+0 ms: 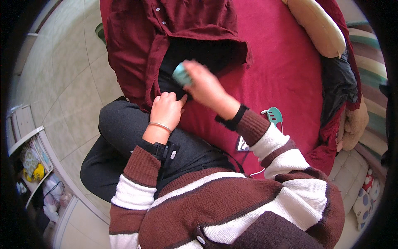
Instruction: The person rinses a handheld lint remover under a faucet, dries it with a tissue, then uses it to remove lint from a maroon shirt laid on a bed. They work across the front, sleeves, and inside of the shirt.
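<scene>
A small rounded pale teal tool (181, 74) is in my right hand (204, 85), which is closed round it and smeared by motion; its kind does not show. It is over a black cloth (199, 52) that lies at the open hem of a burgundy button-up shirt (132, 58). My left hand (166, 108) presses down at the near edge of the black cloth. Its fingers are curled, with one fingertip pointing right, on the cloth by the shirt's front edge.
A red cover (286, 70) lies under the shirt. Right of my right wrist are a teal slotted piece (274, 115), a white cable and a small flat card-like thing (243, 144). A beige cushion (321, 29) and dark cloth (340, 83) are at right; a shelf unit (66, 195) stands left.
</scene>
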Demonstrator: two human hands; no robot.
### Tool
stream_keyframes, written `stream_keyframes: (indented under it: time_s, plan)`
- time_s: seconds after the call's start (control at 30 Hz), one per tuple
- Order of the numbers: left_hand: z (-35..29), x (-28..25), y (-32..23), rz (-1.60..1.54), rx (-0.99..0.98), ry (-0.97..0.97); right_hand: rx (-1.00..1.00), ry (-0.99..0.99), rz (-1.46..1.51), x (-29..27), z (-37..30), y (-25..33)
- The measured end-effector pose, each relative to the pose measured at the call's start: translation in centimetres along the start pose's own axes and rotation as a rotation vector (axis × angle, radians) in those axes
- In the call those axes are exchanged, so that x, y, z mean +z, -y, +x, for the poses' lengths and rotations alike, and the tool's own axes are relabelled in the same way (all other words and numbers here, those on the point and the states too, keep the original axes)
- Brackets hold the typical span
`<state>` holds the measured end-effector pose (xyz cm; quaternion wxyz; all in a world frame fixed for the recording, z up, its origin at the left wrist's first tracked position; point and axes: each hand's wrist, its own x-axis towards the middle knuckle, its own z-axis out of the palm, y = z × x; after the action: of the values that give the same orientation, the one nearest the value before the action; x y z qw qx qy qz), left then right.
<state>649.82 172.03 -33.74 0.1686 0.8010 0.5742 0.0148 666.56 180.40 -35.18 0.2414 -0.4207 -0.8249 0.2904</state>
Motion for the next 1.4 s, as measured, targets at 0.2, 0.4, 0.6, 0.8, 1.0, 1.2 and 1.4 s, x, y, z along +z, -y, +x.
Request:
stream_keyframes:
  time_s: [0.2,0.4,0.6,0.8,1.0,1.2,1.4]
  plan:
    - [-0.4,0.0,-0.3,-0.004,-0.008,0.049,0.059,0.046,-0.102,-1.3,4.1,-3.2]
    - [-0.6,-0.2,-0.4,0.002,0.003,0.060,-0.015,-0.010,0.001,-0.6,4.3,-3.0]
    - [-0.7,0.0,-0.3,0.003,-0.011,0.083,-0.191,0.058,-0.154,1.3,2.9,-1.3]
    - [-0.8,-0.3,-0.5,-0.035,-0.041,0.151,0.128,0.031,-0.276,0.1,9.2,-4.5]
    - [-0.7,0.0,-0.4,-0.007,-0.031,0.108,-0.259,0.200,-0.133,3.7,1.6,0.2]
    - [-0.9,-0.4,-0.7,-0.034,-0.062,0.174,0.337,0.270,-0.267,-0.7,11.0,-3.0]
    - [-0.8,-0.4,-0.8,-0.022,-0.058,0.164,-0.098,0.179,-0.068,3.0,5.3,0.7]
